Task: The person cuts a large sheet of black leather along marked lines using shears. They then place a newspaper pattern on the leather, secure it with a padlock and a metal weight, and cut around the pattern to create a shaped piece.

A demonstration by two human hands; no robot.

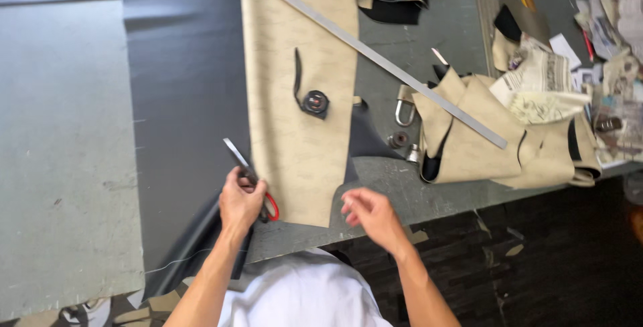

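Two hands in the head view, forearms entering from 6 o'clock. Left hand (241, 201) fisted around red-handled scissors (252, 178), blades shut, tips toward 11 o'clock, at the edge where the beige patterned sheet (295, 99) meets dark grey material (181, 99). Right hand (370, 214) hovers at the table edge (429, 203), fingers loosely curled, holding nothing; motion-blurred. Scissor handles mostly hidden by fingers. Long metal ruler (375, 57) crosses at 1 o'clock, its top end cut off.

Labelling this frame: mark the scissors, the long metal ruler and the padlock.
scissors (236, 152): head view, on the bare blade above the left hand.
long metal ruler (375, 57): head view, mid-length of the strip.
padlock (404, 106): head view, on its body and shackle.
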